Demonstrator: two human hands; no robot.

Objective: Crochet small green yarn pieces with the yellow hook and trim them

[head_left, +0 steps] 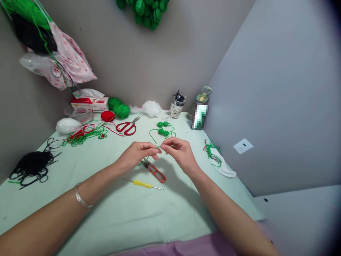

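Observation:
Both hands meet above the middle of the table, fingertips nearly touching. My left hand (142, 152) is closed in a pinch on a thin green yarn (158, 147). Opposite it, my right hand (178, 151) pinches the same strand; its exact end is hidden by the fingers. Just beneath them lie orange-handled thread snips (156, 173), partly covered by the left hand. Nearer to me rests a crochet hook with a yellow handle (142, 184). Small green crocheted balls (163, 132) with loose yarn tails sit just beyond the hands.
Red-handled scissors (127, 128), a red yarn ball (107, 116), green yarn balls (121, 111) and white stuffing (151, 108) lie at the back. Black yarn (34, 163) is far left. A cup (177, 107) and bottle (200, 113) stand back right, near yarn scraps (213, 151).

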